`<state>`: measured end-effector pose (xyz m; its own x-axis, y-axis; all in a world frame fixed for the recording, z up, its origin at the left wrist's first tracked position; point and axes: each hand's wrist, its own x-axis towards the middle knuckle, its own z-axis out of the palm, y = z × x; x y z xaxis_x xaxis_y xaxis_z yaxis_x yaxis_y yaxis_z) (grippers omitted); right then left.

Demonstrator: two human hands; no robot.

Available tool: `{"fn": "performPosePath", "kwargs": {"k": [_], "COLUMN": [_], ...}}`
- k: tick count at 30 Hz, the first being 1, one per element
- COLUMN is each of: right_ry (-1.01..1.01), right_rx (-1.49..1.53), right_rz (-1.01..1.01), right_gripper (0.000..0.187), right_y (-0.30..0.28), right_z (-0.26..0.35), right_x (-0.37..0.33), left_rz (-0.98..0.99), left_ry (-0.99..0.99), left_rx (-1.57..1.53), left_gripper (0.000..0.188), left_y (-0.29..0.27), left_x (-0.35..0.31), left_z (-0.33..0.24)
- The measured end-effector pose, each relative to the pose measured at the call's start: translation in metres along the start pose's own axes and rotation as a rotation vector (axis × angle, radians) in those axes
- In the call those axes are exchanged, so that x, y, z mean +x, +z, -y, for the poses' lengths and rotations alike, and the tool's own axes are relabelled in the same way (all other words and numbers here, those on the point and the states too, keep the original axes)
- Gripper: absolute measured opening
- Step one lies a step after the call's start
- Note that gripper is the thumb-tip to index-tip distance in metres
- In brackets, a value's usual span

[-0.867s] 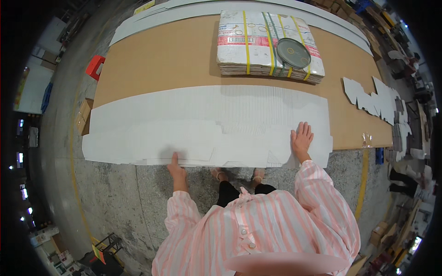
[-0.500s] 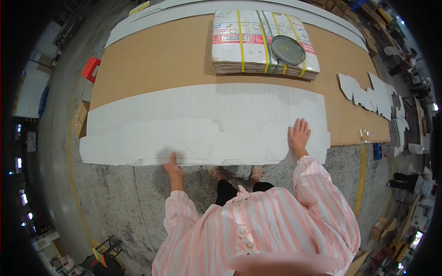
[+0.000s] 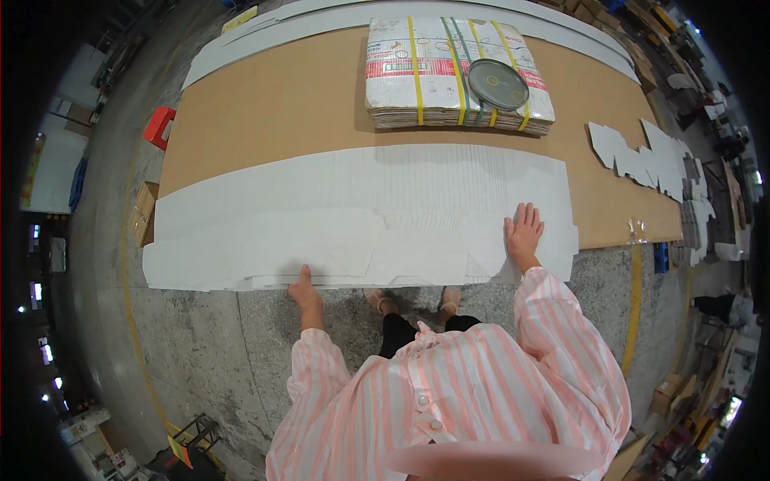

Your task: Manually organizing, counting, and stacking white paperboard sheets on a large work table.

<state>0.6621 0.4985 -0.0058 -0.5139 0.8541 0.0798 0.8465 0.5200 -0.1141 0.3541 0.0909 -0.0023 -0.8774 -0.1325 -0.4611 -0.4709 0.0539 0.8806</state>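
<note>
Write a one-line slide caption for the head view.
Left hand grips the near edge of stacked white die-cut sheets; right hand rests flat on top.

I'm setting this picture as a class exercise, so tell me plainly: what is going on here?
A person in a pink striped shirt leans over a stack of large white die-cut cardboard sheets on a brown work surface. The right hand lies flat on top of the sheets; the left hand grips their near edge. Further back sits a strapped bundle of flattened cartons with a round dark tape roll on it.
</note>
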Motion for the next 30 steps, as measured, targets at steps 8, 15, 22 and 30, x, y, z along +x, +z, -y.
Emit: {"fn": "performPosePath", "kwargs": {"k": [8,15,22,30], "right_ry": [0.000,0.009,0.001,-0.012], "right_rx": [0.007,0.016,0.011,-0.138], "right_rz": [-0.011,-0.003,0.004,0.012], "right_gripper": [0.059,0.058,0.058,0.056], "right_y": [0.000,-0.002,-0.001,0.003], "right_z": [-0.002,-0.006,0.001,-0.020], "right_x": [-0.001,-0.001,0.002,0.003], "left_rz": [0.113,0.016,-0.031,0.143], "left_ry": [-0.144,0.176,0.199,0.217], "left_rx": [-0.501,0.105,-0.027,-0.259], "left_gripper": [0.020,0.022,0.021,0.037], "left_y": [0.000,0.002,0.000,0.008], "left_x": [0.007,-0.002,-0.003,0.009], "left_z": [0.005,0.004,0.000,0.026]}}
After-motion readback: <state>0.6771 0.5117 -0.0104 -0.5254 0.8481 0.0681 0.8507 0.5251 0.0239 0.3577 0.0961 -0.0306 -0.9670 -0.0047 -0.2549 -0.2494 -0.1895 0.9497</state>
